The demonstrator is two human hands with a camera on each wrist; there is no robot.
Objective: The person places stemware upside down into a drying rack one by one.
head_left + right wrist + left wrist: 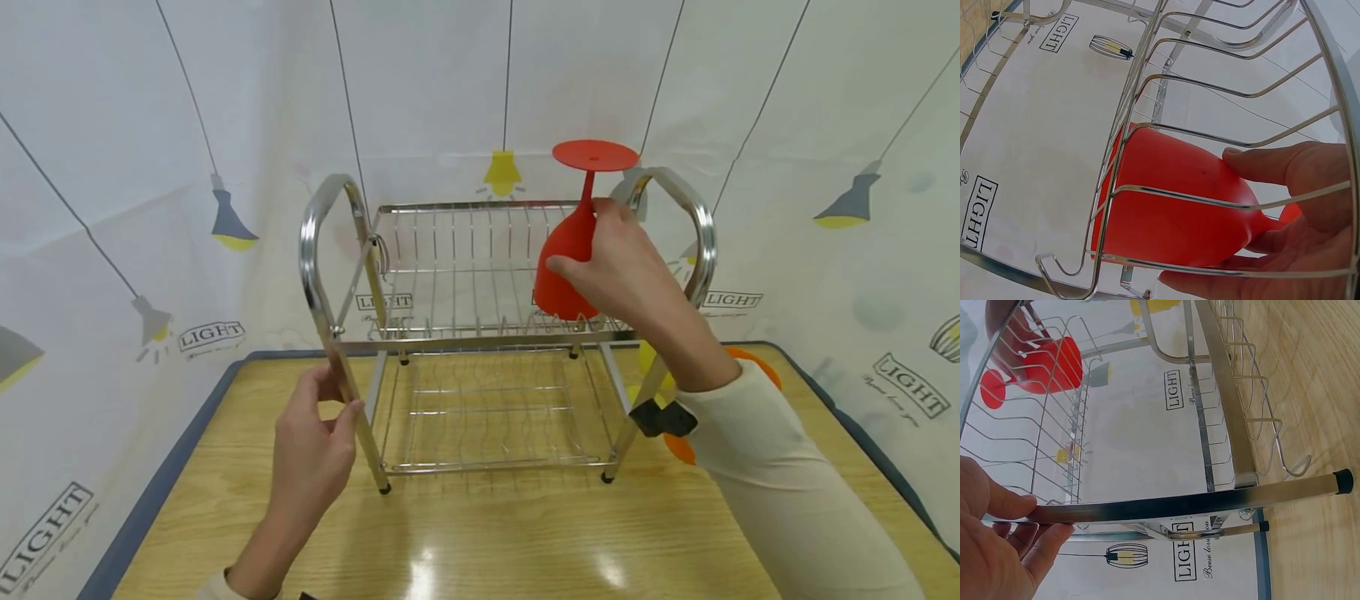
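Note:
A red wine glass point(567, 250) stands upside down in the upper tier of a two-tier metal dish rack point(480, 340), its round foot on top. My right hand point(626, 258) grips the glass around the bowl near the stem. In the right wrist view the bowl point(1172, 200) shows behind the rack's wires, its rim low against them. My left hand point(315, 442) holds the rack's front left leg. The left wrist view has the thumb and fingers of that hand point(1004, 531) pinching the metal post point(1147, 509).
The rack rests on a wooden table point(480, 533) with black-capped feet. Behind its right side, partly hidden by my right arm, are orange point(678, 448) and yellow point(647, 357) items. A white curtain point(420, 83) printed with lamps hangs behind and around the table.

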